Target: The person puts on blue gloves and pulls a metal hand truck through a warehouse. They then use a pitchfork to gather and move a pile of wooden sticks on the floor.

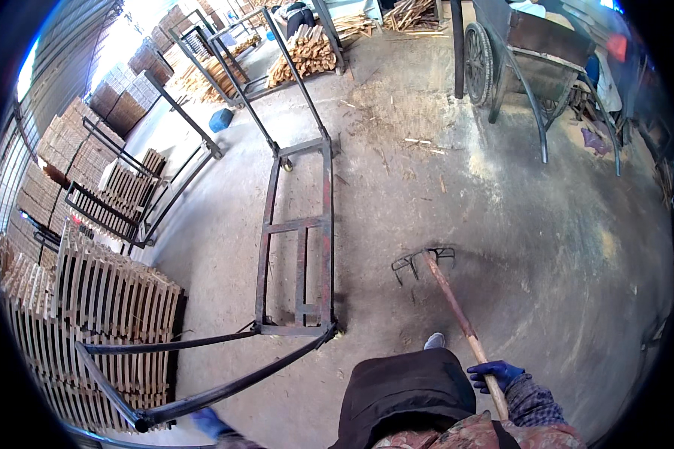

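My right hand (499, 373), in a blue glove, is wrapped around the wooden handle of a rake (457, 310). The rake's dark, tined metal head rests on the concrete floor ahead of me. At the lower left, my left hand (211, 423), also blue-gloved, is beside the black bent push bar of a metal cart (327, 247). Its fingers are small and partly hidden, so I cannot tell whether it grips the bar. The cart's long, low, open frame bears no load and has upright posts at its far end.
Stacked wooden slats (116, 322) stand left of the cart. Beyond them is another metal rack (176, 198) and a blue object (221, 120) on the floor. Cut wood (307, 56) is piled at the back, near a bending person (298, 16). A two-wheeled handcart (535, 56) stands far right.
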{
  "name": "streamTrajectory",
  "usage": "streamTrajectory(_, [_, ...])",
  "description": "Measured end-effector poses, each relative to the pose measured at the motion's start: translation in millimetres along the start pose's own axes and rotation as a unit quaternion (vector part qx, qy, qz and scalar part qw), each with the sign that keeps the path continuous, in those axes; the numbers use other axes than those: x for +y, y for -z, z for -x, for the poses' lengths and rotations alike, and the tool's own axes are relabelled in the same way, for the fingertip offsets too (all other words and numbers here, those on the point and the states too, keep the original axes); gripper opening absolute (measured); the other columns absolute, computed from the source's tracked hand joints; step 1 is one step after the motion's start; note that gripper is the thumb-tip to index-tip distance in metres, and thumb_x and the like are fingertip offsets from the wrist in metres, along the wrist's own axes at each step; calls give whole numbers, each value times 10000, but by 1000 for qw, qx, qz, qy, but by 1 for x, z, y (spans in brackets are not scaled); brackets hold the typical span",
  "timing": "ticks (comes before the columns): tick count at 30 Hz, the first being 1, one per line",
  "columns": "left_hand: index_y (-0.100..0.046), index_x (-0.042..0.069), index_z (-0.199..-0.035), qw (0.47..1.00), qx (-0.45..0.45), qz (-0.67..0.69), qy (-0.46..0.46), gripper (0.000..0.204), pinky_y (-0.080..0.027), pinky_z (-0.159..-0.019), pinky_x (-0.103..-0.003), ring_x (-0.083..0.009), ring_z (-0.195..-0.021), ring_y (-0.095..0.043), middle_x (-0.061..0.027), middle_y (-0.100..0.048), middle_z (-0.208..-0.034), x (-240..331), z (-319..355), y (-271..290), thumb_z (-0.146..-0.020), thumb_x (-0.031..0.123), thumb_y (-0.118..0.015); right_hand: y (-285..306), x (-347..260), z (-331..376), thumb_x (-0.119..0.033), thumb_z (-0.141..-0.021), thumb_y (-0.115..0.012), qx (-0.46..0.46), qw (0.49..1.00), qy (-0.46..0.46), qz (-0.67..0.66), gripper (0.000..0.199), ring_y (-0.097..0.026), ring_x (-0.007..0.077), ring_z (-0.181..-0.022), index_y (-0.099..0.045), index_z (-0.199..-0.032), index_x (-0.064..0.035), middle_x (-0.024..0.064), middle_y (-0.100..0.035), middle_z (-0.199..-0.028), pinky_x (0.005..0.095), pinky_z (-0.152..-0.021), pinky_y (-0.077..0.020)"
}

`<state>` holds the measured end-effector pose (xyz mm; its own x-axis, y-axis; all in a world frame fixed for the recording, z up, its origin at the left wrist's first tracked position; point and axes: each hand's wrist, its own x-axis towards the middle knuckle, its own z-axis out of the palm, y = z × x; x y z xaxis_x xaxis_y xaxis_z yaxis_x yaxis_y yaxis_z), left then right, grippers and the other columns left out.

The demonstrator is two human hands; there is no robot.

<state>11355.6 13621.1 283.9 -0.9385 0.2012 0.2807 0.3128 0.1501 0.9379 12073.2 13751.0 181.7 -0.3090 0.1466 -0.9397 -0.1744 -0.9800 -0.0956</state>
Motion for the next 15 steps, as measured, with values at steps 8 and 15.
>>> streamTrajectory(8, [-609, -14, -1034, 875, -410, -235, 104, 212, -560, -695, -299, -206, -772, -694, -145, -703, -863, -92, 214, -134, -846, 84, -609, 6, -81, 39, -302, -833, -719, 14, 998, 38, 57, 437, -694, 209, -770, -615, -1139, -8, 110, -692, -955, 315, -638, -554])
streamTrajectory(15, [-678, -16, -998, 811, -492, -265, 170, 264, -549, -747, -312, -198, -807, -688, -133, -721, -889, -116, 173, -241, -799, 157, -661, -27, -142, 43, -279, -844, -715, 53, 997, 49, -7, 386, -694, 204, -746, -624, -1099, -3, 116, -698, -939, 307, -650, -559])
